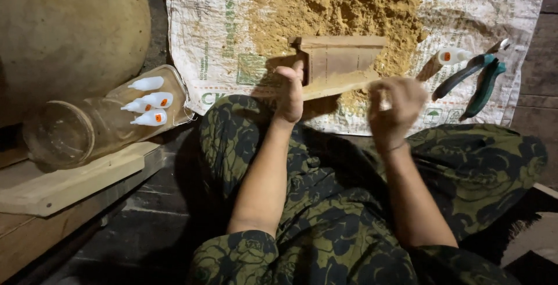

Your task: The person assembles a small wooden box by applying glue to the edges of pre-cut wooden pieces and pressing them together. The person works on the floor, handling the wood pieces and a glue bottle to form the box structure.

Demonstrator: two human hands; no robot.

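My left hand (290, 93) grips a flat wooden piece (340, 67), a board with a ledge along its top, held over a white woven sack (209, 46) spread on the floor. My right hand (394, 107) is blurred and closed around a small pale object pressed against the board's lower right edge; what it is cannot be made out. A heap of yellow-brown sawdust (343, 6) covers the sack behind the board. My legs in green patterned cloth are below.
Green-handled pliers (474, 78) and a small white glue bottle (453, 56) lie on the sack at right. A clear plastic jar (87, 125) holding three small white bottles lies on wooden planks (75, 177) at left. A large round vessel (70, 29) stands behind.
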